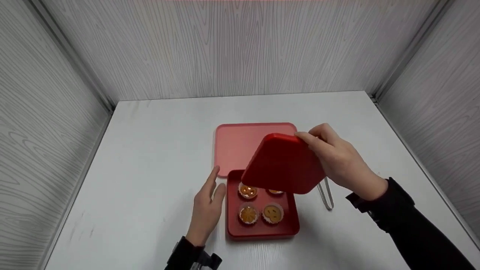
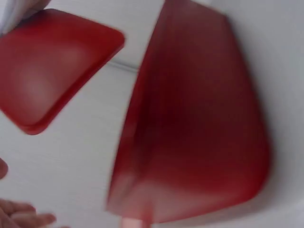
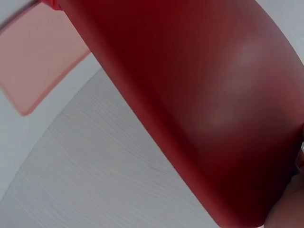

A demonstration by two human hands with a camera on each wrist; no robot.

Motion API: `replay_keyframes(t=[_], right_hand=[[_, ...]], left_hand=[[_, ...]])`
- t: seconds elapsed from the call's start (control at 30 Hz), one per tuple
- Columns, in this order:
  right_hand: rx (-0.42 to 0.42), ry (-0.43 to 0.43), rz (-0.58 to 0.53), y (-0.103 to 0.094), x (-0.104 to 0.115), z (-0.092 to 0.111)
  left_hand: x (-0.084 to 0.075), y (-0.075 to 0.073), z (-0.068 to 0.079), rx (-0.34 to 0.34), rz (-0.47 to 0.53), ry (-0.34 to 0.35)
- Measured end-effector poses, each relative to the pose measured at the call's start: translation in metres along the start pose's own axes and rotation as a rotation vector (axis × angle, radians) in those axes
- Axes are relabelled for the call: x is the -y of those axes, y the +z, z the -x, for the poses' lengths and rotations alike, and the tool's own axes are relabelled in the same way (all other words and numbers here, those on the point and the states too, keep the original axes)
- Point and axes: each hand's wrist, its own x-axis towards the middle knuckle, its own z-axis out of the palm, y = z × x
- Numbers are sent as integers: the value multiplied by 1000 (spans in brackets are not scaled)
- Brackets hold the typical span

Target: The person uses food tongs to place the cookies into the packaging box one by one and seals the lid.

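Note:
My right hand (image 1: pixel 343 161) grips a red rectangular lid (image 1: pixel 283 165) by its far right edge, holding it tilted over a red box (image 1: pixel 262 232). Several small tarts in paper cups sit in that box, among them a star-patterned tart (image 1: pixel 248 215) and a biscuit-topped tart (image 1: pixel 272 213); the lid hides part of the back ones. Beside the box's left wall is my left hand (image 1: pixel 206 210), fingers extended and holding nothing. In the left wrist view, the lid (image 2: pixel 61 71) hangs apart from the blurred box (image 2: pixel 204 118). The right wrist view is mostly filled by the lid (image 3: pixel 204 95).
Directly behind the box lies a flat pink tray (image 1: pixel 240 144). Metal tongs (image 1: pixel 329 198) lie on the white table (image 1: pixel 150 161) to the right, partly hidden by the lid and right hand. Wood-grained panels (image 1: pixel 232 48) enclose the table at the back and both sides.

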Motion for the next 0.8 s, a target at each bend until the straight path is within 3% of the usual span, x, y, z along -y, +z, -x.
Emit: replay_keyframes(t=[0.07, 0.17, 0.27, 0.4, 0.57, 0.8], right_hand=[[38, -11, -8, 2, 0, -3], [99, -1, -59, 8, 0, -8], [158, 38, -131, 16, -1, -11], [219, 111, -223, 27, -2, -15], [253, 190, -320, 39, -8, -15], [202, 247, -353, 54, -16, -2]], left_hand=[[-10, -5, -5, 52, 24, 91], [-25, -8, -11, 157, 93, 171], [-35, -7, -16, 251, 179, 185], [-39, -1, -18, 329, 294, 135], [-39, 6, -18, 323, 390, 58], [-40, 8, -14, 265, 496, -31]])
